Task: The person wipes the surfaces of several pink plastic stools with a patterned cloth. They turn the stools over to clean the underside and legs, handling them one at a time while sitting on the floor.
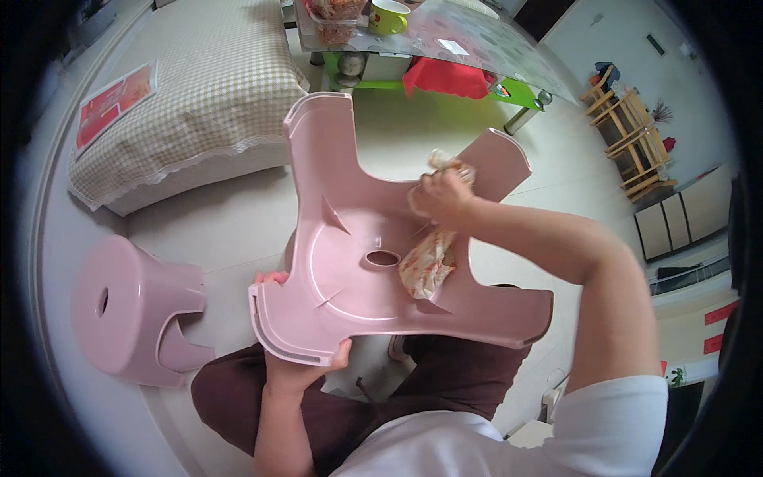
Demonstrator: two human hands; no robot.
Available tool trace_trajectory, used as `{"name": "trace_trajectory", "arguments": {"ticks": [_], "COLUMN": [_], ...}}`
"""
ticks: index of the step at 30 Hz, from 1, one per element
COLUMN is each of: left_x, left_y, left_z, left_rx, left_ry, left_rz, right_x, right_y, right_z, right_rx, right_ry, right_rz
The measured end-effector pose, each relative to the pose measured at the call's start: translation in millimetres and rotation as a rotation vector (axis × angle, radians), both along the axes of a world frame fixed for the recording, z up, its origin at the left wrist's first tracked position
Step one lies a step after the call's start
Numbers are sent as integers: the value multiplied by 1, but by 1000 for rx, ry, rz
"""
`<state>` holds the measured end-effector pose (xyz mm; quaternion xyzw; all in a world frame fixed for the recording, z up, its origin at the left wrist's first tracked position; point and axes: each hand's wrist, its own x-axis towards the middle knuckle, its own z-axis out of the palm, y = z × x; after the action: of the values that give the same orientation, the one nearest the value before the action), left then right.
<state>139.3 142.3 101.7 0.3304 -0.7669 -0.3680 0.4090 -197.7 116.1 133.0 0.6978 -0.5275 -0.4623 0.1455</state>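
A pink plastic stool (340, 280) is turned so that its hollow underside faces me, its legs spread towards me and an oval hole in the middle of its seat. My left hand (304, 366) grips the near left leg, thumb on one side and fingertips showing on the other. In my right hand (444, 200) is a crumpled whitish cloth with reddish marks (428, 265). Part of the cloth pokes out above the fist, near the far right leg, and the rest hangs down inside the stool, right of the hole.
A second pink stool (113, 310) stands upright on the floor at the left. Beyond are a sofa with a checked cover (208, 101) and a glass-topped table (465, 36) bearing a green mug (384, 21). Wooden chairs (632, 137) stand at the far right.
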Motion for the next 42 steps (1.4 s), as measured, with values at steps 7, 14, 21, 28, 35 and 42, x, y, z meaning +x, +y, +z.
{"name": "trace_trajectory", "arguments": {"ticks": [7, 14, 21, 28, 35, 42], "left_x": [1, 0, -5, -3, -8, -6], "left_y": [0, 3, 2, 5, 10, 4], "left_z": [7, 6, 8, 13, 18, 14], "left_rx": [-98, -51, 41, -8, 40, 31], "left_ry": [-90, -22, 50, -32, 78, 118], "left_rz": [3, -16, -15, 1, -63, -74], "right_x": [-35, -33, -47, -40, -35, -17], "right_y": [34, 31, 18, 25, 26, 1], "right_z": [92, 5, -20, 130, 35, -22], "right_rx": [-419, -279, -10, -403, -94, 43], "right_ry": [-122, -187, -195, -50, -45, -321], "right_rz": [-89, -77, -4, -158, -225, -279]}}
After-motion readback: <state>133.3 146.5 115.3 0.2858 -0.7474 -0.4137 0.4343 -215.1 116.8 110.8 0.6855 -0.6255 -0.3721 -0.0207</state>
